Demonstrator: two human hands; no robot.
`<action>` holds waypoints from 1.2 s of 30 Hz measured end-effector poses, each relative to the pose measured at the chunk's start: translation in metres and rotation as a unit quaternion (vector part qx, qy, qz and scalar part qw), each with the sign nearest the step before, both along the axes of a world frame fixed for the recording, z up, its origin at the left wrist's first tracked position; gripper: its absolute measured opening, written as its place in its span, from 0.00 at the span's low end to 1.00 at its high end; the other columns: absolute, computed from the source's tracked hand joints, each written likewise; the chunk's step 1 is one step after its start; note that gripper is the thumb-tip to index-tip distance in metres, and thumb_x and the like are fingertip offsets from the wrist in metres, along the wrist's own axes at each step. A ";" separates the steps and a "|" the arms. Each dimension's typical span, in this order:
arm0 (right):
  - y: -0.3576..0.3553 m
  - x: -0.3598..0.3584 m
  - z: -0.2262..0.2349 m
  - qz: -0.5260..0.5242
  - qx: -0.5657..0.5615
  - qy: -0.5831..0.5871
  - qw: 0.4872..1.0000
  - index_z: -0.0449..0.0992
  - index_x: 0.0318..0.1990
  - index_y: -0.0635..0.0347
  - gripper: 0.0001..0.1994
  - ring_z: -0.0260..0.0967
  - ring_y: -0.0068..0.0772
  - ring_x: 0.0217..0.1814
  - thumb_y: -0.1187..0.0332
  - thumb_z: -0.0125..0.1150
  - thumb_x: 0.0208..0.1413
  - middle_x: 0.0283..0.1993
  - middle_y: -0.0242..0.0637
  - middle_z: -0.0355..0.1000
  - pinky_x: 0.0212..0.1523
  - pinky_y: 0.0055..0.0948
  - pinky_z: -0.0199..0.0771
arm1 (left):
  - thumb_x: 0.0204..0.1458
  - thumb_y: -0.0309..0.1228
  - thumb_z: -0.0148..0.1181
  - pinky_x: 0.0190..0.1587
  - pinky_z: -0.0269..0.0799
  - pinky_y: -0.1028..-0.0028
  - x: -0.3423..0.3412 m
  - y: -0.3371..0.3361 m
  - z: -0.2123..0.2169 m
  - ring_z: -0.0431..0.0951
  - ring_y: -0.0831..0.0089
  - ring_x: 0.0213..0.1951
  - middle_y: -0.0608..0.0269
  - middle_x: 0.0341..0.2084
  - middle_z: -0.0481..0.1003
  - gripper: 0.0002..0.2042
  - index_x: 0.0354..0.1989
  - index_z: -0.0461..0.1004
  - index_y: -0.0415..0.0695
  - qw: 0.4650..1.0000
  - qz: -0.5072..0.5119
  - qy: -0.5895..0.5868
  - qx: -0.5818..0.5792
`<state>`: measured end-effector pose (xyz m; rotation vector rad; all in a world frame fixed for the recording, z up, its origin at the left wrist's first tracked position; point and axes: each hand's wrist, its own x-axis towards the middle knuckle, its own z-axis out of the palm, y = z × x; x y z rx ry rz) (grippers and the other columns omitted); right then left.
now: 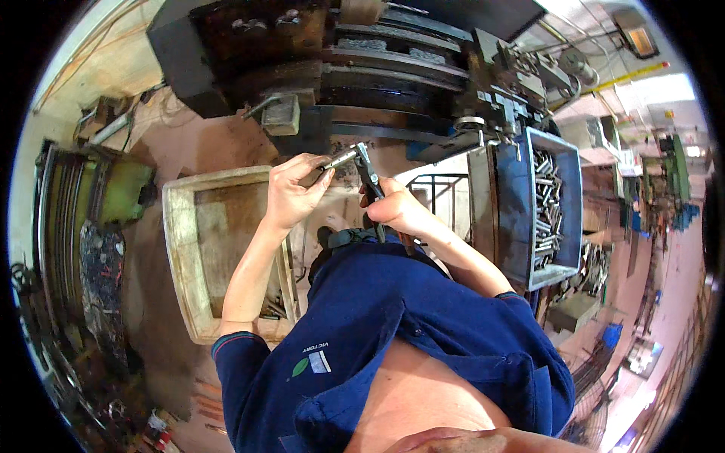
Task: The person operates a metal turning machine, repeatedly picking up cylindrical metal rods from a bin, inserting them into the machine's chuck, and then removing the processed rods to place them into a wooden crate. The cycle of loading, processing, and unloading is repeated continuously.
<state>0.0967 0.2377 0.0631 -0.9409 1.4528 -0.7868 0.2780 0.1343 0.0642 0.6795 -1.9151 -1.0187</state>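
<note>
My left hand (296, 189) pinches a short metal rod (341, 159) between thumb and fingertips, tilted up to the right. My right hand (394, 205) is closed round a dark caliper (370, 175), its bright jaws pointing up and away from me. The rod's far end meets the jaws; whether they grip it is too small to tell. Both hands are held up in front of my waist. Below my left forearm stands a pale, worn crate (179, 260) with a few metal rods (275, 308) in its near corner.
To the right, a blue bin (516, 219) holds many similar metal rods (547, 204). A dark lathe-like machine (400, 64) stands ahead, with a handwheel (470, 124) and levers at its right. A greenish machine (124, 185) is at the left.
</note>
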 end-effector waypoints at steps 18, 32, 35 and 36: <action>-0.032 -0.083 -0.038 -0.076 -0.025 0.058 0.995 0.67 0.28 0.68 0.13 0.63 0.36 0.27 0.69 0.53 0.32 0.23 0.44 0.64 0.30 0.30 0.63 | 0.42 0.24 0.63 0.33 0.68 0.81 -0.103 -0.059 -0.041 0.72 0.81 0.30 0.64 0.28 0.74 0.12 0.36 0.73 0.34 0.961 -0.093 -0.005 0.262; -0.163 -0.242 -0.042 -0.268 -0.130 -0.073 0.952 0.64 0.25 0.60 0.08 0.54 0.20 0.24 0.73 0.53 0.33 0.20 0.28 0.58 0.23 0.23 0.57 | 0.42 0.30 0.63 0.47 0.66 0.74 -0.277 -0.052 -0.059 0.69 0.74 0.44 0.59 0.42 0.69 0.28 0.51 0.59 0.34 0.908 -0.213 -0.070 0.353; -0.180 -0.255 -0.044 -0.278 -0.162 0.026 0.946 0.64 0.26 0.63 0.10 0.56 0.23 0.25 0.71 0.53 0.33 0.21 0.31 0.60 0.25 0.25 0.60 | 0.38 0.25 0.64 0.46 0.68 0.73 -0.308 -0.071 -0.069 0.71 0.75 0.40 0.60 0.39 0.69 0.28 0.50 0.59 0.35 0.869 -0.218 0.013 0.443; -0.185 -0.259 -0.045 -0.287 -0.177 0.056 0.940 0.64 0.27 0.63 0.10 0.57 0.24 0.26 0.71 0.53 0.33 0.22 0.32 0.60 0.26 0.25 0.60 | 0.36 0.22 0.63 0.45 0.70 0.73 -0.314 -0.080 -0.072 0.72 0.74 0.39 0.60 0.39 0.69 0.28 0.49 0.60 0.36 0.826 -0.241 0.052 0.507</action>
